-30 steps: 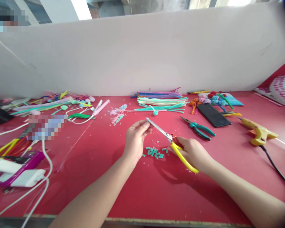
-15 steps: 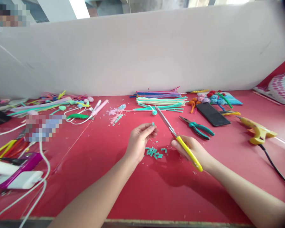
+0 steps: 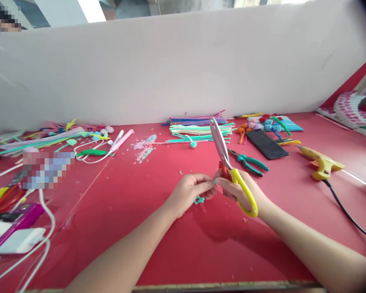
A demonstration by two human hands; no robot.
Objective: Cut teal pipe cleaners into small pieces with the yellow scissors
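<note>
Apparently our left hand (image 3: 190, 189) pinches a green scrap (image 3: 214, 182), while our right hand (image 3: 236, 189) grips scissors (image 3: 220, 142) aimed upward, presumably for clearance.

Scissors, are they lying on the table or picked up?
Picked up: the right hand grips the scissors at the handles, and the blades stick out beyond it, partly covering the pliers.

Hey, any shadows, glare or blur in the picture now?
Head view: soft shadow on the red table below the right hand; head view: pale sheen near the glue gun; head view: top-right corner dark, patches at left pixelated; head view: mint piece by the left hand too small to judge.
</note>
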